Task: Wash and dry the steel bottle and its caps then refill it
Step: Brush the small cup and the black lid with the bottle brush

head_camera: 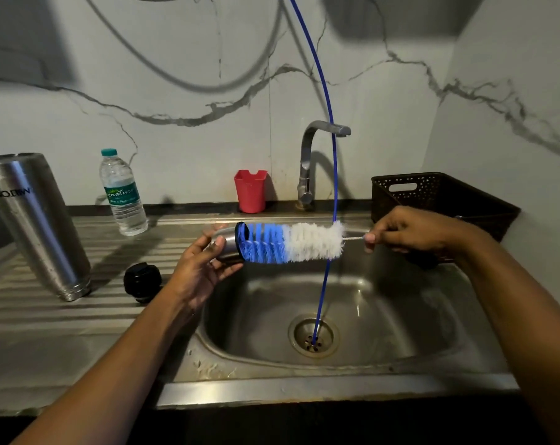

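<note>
The steel bottle (36, 224) stands upside down on the draining board at the left. A black inner cap (142, 282) lies on the board beside it. My left hand (201, 268) grips the steel outer cap (228, 244) sideways over the sink's left edge, its open mouth facing right. My right hand (410, 231) pinches the wire handle of a blue and white bottle brush (291, 242). The brush's blue tip is at the cap's mouth, its white half outside.
The steel sink (384, 316) lies below my hands, with a grey tap (307, 162) behind it. A thin blue tube (331, 187) hangs into the drain. A plastic water bottle (123, 194), a red cup (250, 191) and a dark basket (439, 197) stand along the back.
</note>
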Available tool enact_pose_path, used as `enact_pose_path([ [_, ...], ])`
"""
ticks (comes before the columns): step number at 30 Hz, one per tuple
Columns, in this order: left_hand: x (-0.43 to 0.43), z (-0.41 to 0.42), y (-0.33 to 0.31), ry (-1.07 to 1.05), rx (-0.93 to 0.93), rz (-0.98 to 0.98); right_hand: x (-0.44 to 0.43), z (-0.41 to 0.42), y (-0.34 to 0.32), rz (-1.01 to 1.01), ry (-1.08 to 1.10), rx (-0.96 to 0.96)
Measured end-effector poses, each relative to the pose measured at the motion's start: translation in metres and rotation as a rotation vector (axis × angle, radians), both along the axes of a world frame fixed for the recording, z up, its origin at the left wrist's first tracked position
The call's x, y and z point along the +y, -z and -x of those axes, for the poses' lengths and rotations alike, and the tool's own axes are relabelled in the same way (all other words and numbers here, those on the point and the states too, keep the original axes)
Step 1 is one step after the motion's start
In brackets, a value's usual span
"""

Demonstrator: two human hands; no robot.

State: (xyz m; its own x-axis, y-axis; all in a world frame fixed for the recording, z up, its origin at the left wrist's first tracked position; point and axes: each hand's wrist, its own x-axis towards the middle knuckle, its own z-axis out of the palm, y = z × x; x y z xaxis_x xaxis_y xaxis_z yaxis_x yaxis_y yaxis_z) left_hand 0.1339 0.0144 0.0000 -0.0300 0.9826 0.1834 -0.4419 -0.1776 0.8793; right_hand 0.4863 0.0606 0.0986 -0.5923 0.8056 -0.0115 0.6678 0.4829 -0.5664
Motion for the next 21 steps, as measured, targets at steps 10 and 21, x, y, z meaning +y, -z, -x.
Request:
enact_pose_path([
  [10, 0.002, 0.001, -0.002, -0.058, -0.275, 0.145, -0.001, -0.049, 0.001, -0.006, 0.020, 0.286],
  [21, -0.004, -0.006, -0.014, -0.119, -0.397, 0.236, -0.004, -0.009, 0.050, -0.644, 0.026, 0.140],
])
